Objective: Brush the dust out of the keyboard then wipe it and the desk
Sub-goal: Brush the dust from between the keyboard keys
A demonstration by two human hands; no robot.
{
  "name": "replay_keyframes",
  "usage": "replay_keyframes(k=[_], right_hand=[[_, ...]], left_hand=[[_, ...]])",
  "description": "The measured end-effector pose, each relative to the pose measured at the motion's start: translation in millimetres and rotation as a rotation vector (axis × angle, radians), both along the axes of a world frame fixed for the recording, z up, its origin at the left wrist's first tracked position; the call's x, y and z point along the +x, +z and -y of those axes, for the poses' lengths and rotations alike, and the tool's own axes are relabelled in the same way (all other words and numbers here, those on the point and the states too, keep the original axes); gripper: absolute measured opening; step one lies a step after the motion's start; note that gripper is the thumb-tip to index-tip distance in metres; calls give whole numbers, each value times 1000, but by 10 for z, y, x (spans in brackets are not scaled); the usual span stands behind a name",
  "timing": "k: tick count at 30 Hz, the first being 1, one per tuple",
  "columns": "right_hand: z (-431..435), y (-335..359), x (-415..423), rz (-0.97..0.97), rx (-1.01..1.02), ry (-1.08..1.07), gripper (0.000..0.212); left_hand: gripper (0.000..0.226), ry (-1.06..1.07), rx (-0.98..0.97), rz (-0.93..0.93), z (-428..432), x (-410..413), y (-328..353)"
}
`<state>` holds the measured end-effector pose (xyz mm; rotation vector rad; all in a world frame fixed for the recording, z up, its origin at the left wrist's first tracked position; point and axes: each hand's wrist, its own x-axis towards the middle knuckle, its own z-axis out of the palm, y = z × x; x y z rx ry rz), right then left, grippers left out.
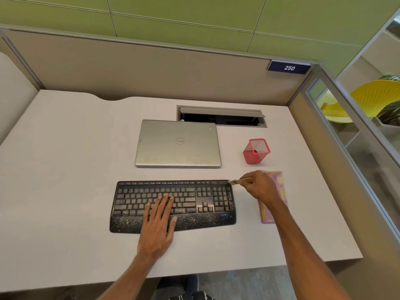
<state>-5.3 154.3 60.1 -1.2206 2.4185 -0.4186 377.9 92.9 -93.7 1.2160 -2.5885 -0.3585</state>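
Observation:
A black keyboard (194,204), speckled with pale dust on its keys and palm rest, lies on the white desk (65,169). My left hand (159,221) rests flat on the keys and palm rest, fingers straight. My right hand (260,187) grips a small brush (237,181) by its handle, and the bristles touch the keyboard's top right corner. A pink and yellow cloth (279,191) lies on the desk to the right of the keyboard, partly hidden under my right hand and forearm.
A shut silver laptop (177,144) lies behind the keyboard. A red mesh pen holder (256,151) stands to its right. An open cable hatch (220,116) is set in the desk at the back. Partition walls close the back and right sides.

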Motion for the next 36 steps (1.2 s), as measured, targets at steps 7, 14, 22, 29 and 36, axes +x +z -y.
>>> replay_keyframes(k=[7, 14, 22, 29, 36], right_hand=[[16, -90, 87, -16, 51, 10, 17], [17, -43, 5, 2, 60, 41, 17], [53, -96, 141, 59, 111, 92, 25], [73, 18, 122, 63, 27, 94, 16], [119, -111, 209, 71, 74, 61, 32]], left_hand=[[67, -3, -3, -14, 0, 2, -12], [67, -1, -14, -11, -1, -3, -6], [67, 4, -16, -14, -6, -4, -21], [69, 5, -10, 16, 5, -5, -41], [69, 2, -1, 0, 11, -4, -26]])
